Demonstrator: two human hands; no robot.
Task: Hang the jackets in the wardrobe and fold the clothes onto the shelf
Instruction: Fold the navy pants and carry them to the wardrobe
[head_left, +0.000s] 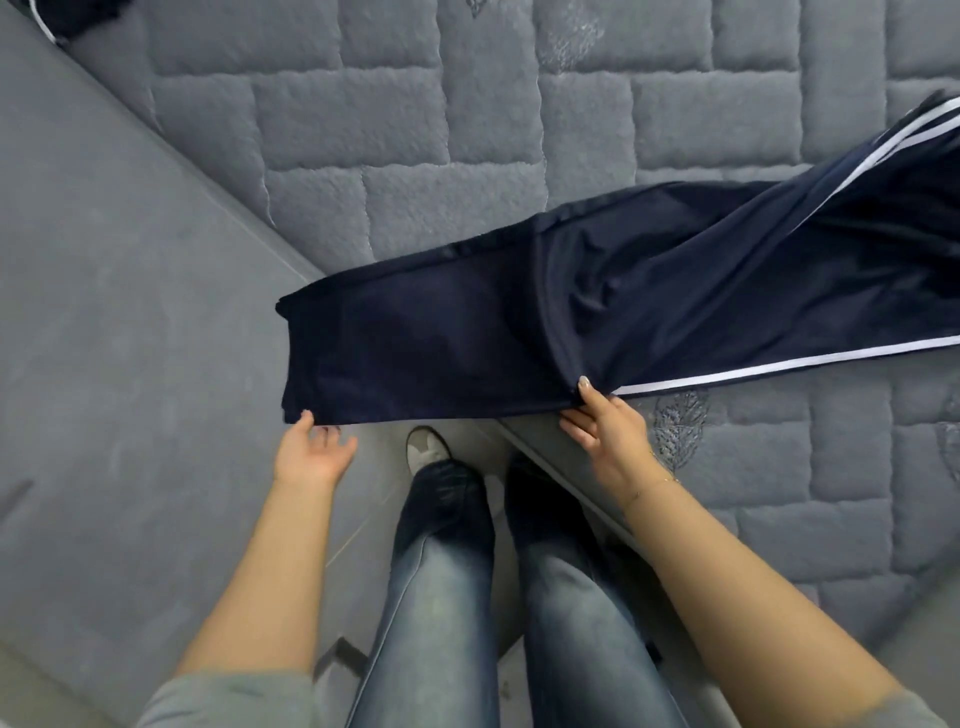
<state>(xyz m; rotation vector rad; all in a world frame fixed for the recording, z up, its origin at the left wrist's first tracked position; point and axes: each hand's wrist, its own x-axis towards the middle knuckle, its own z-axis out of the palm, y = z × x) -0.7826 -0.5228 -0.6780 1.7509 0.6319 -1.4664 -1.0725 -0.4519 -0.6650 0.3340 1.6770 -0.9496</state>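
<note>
Top left: second dark garment (67, 18) w/ white stripe, mostly out of frame, untouched. We note the left hand (311, 449) at the near-left corner of the navy track pants (519, 322) — fingers loosely spread, tips touching the hem edge, nothing gripped. Pants lie across the corner of the grey quilted mattress (363, 130), left end overhanging the floor, legs running off right w/ white side stripe (779, 366) showing. Centre fabric is rippled. Right hand (602, 426) pinches the near edge where the stripe starts, thumb on top. Our judgement: step in hand is aligning before the fold. Recommend pulling the near edge taut betw. both hands, smoothing the centre ripples, matching stripe to stripe — then fold; the overhang may slide off if released
</note>
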